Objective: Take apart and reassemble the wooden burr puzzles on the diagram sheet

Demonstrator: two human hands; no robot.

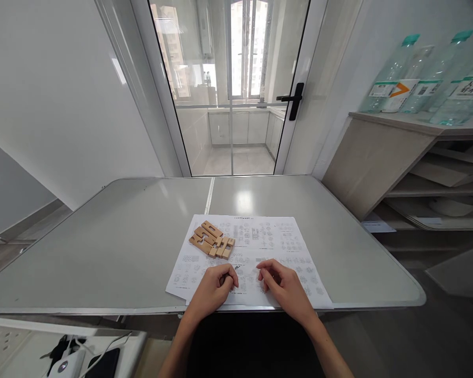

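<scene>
Printed paper sheets with small diagrams lie on the grey table near its front edge. On their upper left rests a cluster of wooden pieces, some slotted, lying close together. My left hand rests on the lower part of the sheets, just below the wooden pieces, its fingers curled in; whether anything is inside is hidden. To the right, my right hand also rests on the paper with bent fingers, the thumb and index close together. Neither hand touches the wooden pieces.
The grey table reaches back to a glass door with a black handle. A shelf carrying plastic bottles stands at right. A white surface with cables and a dark phone is at lower left.
</scene>
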